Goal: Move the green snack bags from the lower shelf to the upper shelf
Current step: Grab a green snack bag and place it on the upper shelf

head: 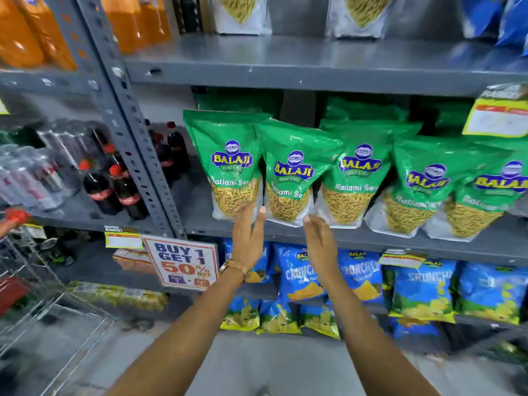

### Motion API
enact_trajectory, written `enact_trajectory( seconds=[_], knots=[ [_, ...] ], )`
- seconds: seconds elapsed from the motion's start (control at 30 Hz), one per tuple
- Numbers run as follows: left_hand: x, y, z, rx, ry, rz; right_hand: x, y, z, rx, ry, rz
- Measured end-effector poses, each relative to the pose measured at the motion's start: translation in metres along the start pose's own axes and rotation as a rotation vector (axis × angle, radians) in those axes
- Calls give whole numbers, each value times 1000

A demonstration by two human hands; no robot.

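Both hands open, holding nothing — left hand point(248, 238) and right hand point(320, 241) flank the Ratlami Sev bag point(290, 172) just above; light, crinkly, slippery — best gripped at its sides.

A shop, a grocery or supermarket aisle by the look of it. Grey slotted-steel shelving point(314, 67) carries rows of identical packaged goods: green snack bags point(291, 172) standing side by side, blue crisp bags point(423, 290) on the shelf below, dark cola bottles point(125, 190) and orange drink bottles point(134, 21) in the bay to the left. Yellow price tags point(497, 118) hang from the shelf edges, and a printed card point(183, 262) reads "BUY 1 GET 1 50% OFF". A wire trolley or basket point(43, 304) stands at the left edge
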State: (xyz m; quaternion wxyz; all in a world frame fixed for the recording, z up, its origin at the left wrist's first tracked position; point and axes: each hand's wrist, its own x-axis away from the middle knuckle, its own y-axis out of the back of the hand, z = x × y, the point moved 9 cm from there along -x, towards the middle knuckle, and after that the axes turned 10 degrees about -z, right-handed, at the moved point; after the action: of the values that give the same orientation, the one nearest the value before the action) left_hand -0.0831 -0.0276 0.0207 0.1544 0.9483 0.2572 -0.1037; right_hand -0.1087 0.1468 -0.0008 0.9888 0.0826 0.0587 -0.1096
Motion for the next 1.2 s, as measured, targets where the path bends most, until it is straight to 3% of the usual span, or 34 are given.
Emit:
enact_trajectory(
  seconds=[0.13, 0.37, 0.47, 0.63, 0.77, 1.0, 1.2],
  knots=[
    [-20, -15, 25, 17, 103, 7, -16, -10, 3, -65, 32, -132],
    [-36, -49, 32, 121, 162, -10, -38, -26, 2, -87, 124, -178],
    [-34, -56, 28, 140, 171, -4, -37, -18, 3, -152, 162, -271],
    [-36, -59, 30, 106, 144, 43, -42, -24, -14, -132, 34, -172],
    [-31, -56, 27, 41, 86, 126, -40, -14, -8, -22, 102, -179],
    [-14, -46, 24, 45, 115, 185, -14, 7, -16, -115, 18, -204],
    [16, -28, 21, 189, 185, 117, 16, 17, -12, -201, 6, -116]
  ],
)
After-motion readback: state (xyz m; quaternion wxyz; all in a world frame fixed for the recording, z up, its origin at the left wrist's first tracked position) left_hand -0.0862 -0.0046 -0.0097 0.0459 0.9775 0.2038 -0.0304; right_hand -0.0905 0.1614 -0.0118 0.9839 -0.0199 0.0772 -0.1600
